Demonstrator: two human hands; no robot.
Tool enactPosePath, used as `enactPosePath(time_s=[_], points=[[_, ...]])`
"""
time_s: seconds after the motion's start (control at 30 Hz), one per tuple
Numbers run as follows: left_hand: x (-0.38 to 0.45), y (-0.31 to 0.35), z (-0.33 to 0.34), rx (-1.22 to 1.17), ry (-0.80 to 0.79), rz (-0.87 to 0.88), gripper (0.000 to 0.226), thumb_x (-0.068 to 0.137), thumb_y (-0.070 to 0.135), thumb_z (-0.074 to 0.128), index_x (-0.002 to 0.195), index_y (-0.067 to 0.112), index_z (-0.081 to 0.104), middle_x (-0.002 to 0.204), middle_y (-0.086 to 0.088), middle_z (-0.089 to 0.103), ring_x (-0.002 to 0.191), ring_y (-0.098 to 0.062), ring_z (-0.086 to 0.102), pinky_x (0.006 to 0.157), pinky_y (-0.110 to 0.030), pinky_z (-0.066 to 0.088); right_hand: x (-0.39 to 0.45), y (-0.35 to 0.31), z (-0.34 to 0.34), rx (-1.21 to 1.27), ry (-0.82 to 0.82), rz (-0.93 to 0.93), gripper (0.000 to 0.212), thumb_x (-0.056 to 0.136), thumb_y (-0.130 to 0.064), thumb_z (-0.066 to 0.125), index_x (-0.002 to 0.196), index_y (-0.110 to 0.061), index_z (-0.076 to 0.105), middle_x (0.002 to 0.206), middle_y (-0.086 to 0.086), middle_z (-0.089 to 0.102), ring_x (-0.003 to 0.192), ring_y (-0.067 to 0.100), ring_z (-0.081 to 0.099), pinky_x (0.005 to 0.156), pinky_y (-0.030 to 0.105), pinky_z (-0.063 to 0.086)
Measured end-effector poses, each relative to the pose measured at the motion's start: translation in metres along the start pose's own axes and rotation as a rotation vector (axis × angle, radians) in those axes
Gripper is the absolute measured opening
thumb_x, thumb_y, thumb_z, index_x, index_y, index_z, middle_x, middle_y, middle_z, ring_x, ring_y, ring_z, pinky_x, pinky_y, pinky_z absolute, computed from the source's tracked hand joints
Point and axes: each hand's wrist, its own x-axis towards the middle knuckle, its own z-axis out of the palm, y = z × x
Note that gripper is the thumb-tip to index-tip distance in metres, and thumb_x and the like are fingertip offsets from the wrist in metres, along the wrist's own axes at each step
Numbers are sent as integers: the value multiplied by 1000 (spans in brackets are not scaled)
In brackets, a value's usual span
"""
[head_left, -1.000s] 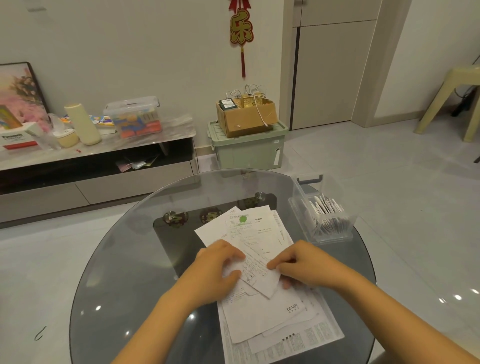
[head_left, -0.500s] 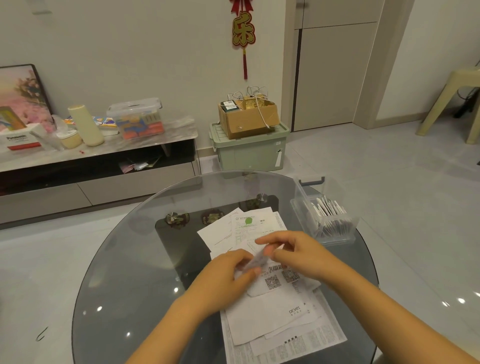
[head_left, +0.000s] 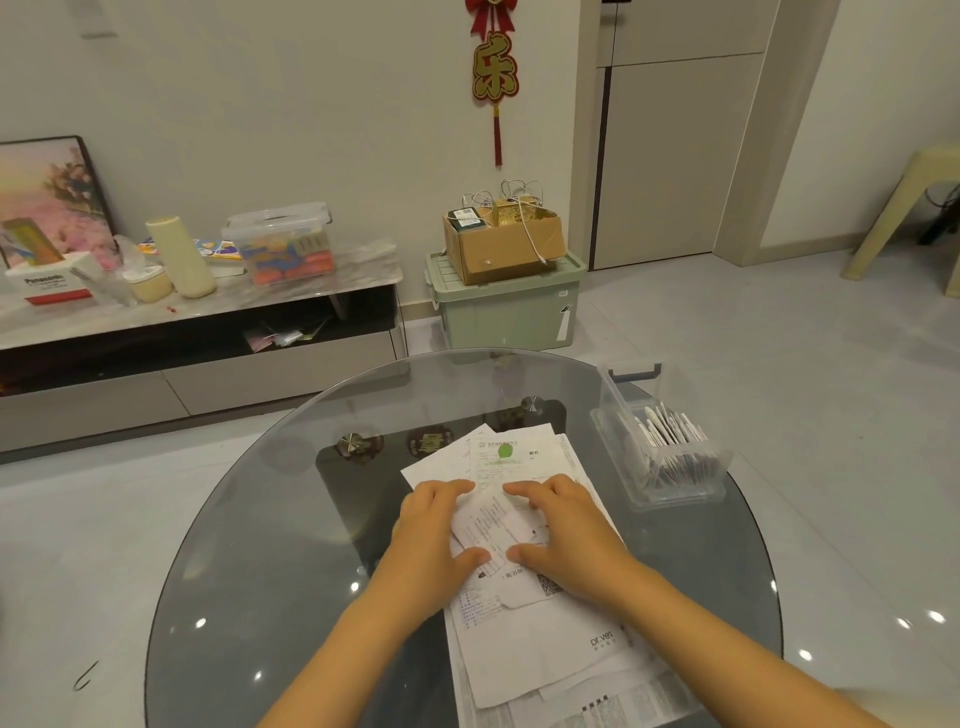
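A loose pile of white printed papers (head_left: 540, 660) lies on a round glass table (head_left: 249, 545). On top of the pile sits a smaller folded receipt (head_left: 488, 525). My left hand (head_left: 431, 535) lies flat on its left side, fingers straight and pressing down. My right hand (head_left: 566, 535) does the same on its right side, the thumb near the left thumb. A sheet with a green round mark (head_left: 506, 451) shows just beyond the fingertips.
A clear plastic box (head_left: 660, 447) with several upright white packets stands on the table at the right. Beyond the table are a low TV cabinet (head_left: 197, 332) with clutter, a green storage bin (head_left: 506, 306) bearing a cardboard box, and a cream stool (head_left: 924, 208) at far right.
Both hands held and folded a small paper above the pile. Now they have spread flat and press it down on the pile, a little farther from me.
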Motion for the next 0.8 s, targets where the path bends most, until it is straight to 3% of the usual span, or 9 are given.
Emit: enactPosePath(time_s=[0.13,0.3,0.37,0.47,0.53,0.6,0.7,0.8], points=[[1,5,-2,84,44,21,48,82,34,69,121,37,42,130,15,33,125,-10,29,103,-24,30,1,5,-2,36,15,-28,50,89,-19,58,133,-37,43,110,-8,40,101,6,38,87,16,33],[-4,6,0,43,4,40,60,87,30,64,136,36,30,137,12,33,128,-12,36,105,-28,38,0,7,-3,-18,31,-80,45,93,-14,52,133,-34,45,106,-12,42,94,3,38,84,15,33],[-5,5,-2,45,2,61,54,88,29,63,132,35,32,135,13,33,120,-8,42,92,-17,42,-1,6,-4,-21,42,-100,47,92,-14,52,134,-34,43,106,-13,44,93,3,39,86,16,36],[-5,3,-3,82,-4,98,29,89,31,61,112,34,44,125,17,34,103,-4,45,74,-8,38,-2,5,-8,-46,-2,-146,41,91,-17,54,125,-37,47,104,-13,46,93,5,41,86,18,39],[-5,1,-2,100,-35,122,20,88,38,61,102,33,47,121,18,36,107,-3,43,82,-9,38,-2,5,-11,-72,-53,-158,33,88,-24,59,118,-37,53,104,-12,47,96,5,44,88,22,42],[-4,0,0,106,-76,128,27,82,48,64,99,33,49,119,19,39,112,-2,38,92,-14,37,-2,5,-15,-110,-90,-158,31,87,-30,62,117,-34,57,107,-10,48,98,5,45,90,24,43],[-3,0,0,122,-113,121,36,76,54,68,96,35,46,117,19,39,111,-2,36,94,-18,37,-3,5,-18,-162,-91,-177,34,87,-36,60,121,-30,58,111,-8,51,98,4,46,89,24,44],[-2,-2,-1,121,-107,127,29,80,51,65,96,34,48,119,19,42,114,-2,37,94,-16,36,-4,4,-20,-189,-56,-221,32,89,-40,56,119,-28,60,111,-8,54,96,3,45,86,23,44]])
